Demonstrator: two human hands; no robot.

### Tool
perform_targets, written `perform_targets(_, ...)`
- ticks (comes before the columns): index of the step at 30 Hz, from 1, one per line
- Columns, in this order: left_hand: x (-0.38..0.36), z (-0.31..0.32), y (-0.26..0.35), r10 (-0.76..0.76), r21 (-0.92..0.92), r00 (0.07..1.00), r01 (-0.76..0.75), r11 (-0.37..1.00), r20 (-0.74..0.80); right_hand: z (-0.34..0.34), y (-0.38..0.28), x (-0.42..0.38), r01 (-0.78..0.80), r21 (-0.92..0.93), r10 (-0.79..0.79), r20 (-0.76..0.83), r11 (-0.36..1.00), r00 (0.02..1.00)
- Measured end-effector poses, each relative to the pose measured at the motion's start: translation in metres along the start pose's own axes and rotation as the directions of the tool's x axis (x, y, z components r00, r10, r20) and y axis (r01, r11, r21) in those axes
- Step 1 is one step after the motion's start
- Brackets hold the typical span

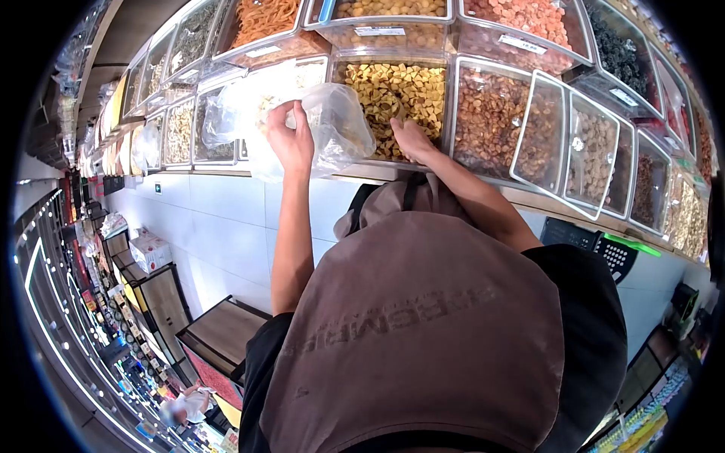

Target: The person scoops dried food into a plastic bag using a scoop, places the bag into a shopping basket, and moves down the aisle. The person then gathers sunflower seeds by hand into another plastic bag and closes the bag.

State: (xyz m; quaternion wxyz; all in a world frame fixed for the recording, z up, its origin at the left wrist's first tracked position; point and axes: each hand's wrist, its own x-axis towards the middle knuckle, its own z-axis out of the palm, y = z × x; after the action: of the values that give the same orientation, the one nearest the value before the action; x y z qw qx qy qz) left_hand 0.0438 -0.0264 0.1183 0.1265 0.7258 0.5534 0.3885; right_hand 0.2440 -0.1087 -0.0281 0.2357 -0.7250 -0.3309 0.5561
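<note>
My left hand (291,136) is closed, thumb and fingers pinched on a thin clear plastic bag (340,124). The bag hangs loosely over the front of the bins, its film bunched and spread on both sides of the hand. My right hand (413,141) reaches into an uncovered clear bin of small golden-brown chunks (411,79). Its fingers are curled at the front part of the chunks, and I cannot tell what they grip. The bag's right side overlaps the left edge of this bin.
A clear lid (538,124) lies tilted across the bins to the right, over a bin of reddish-brown pieces (487,113). Behind is a row of bins with orange strips (264,19) and pink discs (529,21). A dark low table (226,332) stands behind left; a person (189,406) is farther off.
</note>
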Motion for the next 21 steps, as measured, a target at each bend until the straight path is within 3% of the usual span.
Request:
perform_targets(2, -0.001, 0.002, 0.002, 0.141, 0.074, 0.986, -0.135, 0.988, -0.084, -0.002, 0.003, -0.001, 0.034, 0.096, -0.036, 0.022, 0.995, 0.999)
perform_targets(3, -0.003, 0.002, 0.008, 0.141, 0.071, 0.986, -0.135, 0.988, -0.085, -0.003, 0.003, -0.001, 0.038, 0.128, -0.042, 0.027, 0.991, 0.999)
perform_targets(5, -0.017, 0.002, 0.021, 0.411, 0.238, 0.910, -0.412, 0.880, 0.054, -0.005, 0.004, -0.005, 0.055, 0.128, -0.058, 0.023, 0.990, 0.998)
perform_targets(7, -0.042, 0.010, 0.027, 0.507, 0.024, 0.819, -0.532, 0.846, 0.268, -0.004, 0.010, -0.011, 0.069, 0.127, -0.073, 0.024, 0.990, 0.997)
perform_targets(8, -0.051, 0.020, 0.017, 0.532, -0.109, 0.738, -0.540, 0.834, 0.415, -0.003, 0.012, -0.008, 0.166, 0.061, -0.165, -0.022, 0.984, 0.986)
perform_targets(9, -0.062, 0.027, 0.021, 0.437, -0.004, 0.696, -0.530, 0.848, 0.570, -0.004, 0.011, -0.005, 0.262, -0.011, -0.262, -0.066, 0.965, 0.963)
perform_targets(10, -0.064, 0.033, 0.018, 0.316, 0.087, 0.605, -0.542, 0.836, 0.731, -0.003, 0.003, -0.005, 0.091, 0.104, -0.082, -0.080, 0.990, 0.993)
perform_targets(12, -0.076, 0.061, -0.033, 0.360, 0.271, 0.662, -0.654, 0.707, 0.657, -0.006, 0.002, -0.009, 0.089, 0.094, -0.081, -0.086, 0.992, 0.993)
perform_targets(14, -0.070, 0.053, -0.041, 0.207, 0.343, 0.644, -0.620, 0.706, 0.737, -0.006, 0.011, -0.004, 0.096, 0.141, -0.087, -0.067, 0.985, 0.994)
perform_targets(16, -0.067, 0.040, -0.027, 0.149, 0.335, 0.593, -0.625, 0.706, 0.791, -0.006, 0.015, -0.011, 0.104, 0.189, -0.098, -0.040, 0.976, 0.994)
perform_targets(18, -0.069, 0.037, -0.024, 0.046, 0.304, 0.424, -0.717, 0.628, 0.905, -0.013, 0.009, -0.021, 0.081, 0.295, -0.055, -0.094, 0.952, 0.994)
perform_targets(19, -0.074, 0.032, -0.020, 0.109, 0.248, 0.403, -0.730, 0.636, 0.909, -0.015, 0.009, -0.023, 0.084, 0.348, -0.061, -0.077, 0.934, 0.995)
perform_targets(21, -0.089, 0.021, -0.002, 0.137, 0.242, 0.456, -0.676, 0.696, 0.880, -0.017, 0.006, -0.025, 0.097, 0.327, -0.072, -0.087, 0.940, 0.994)
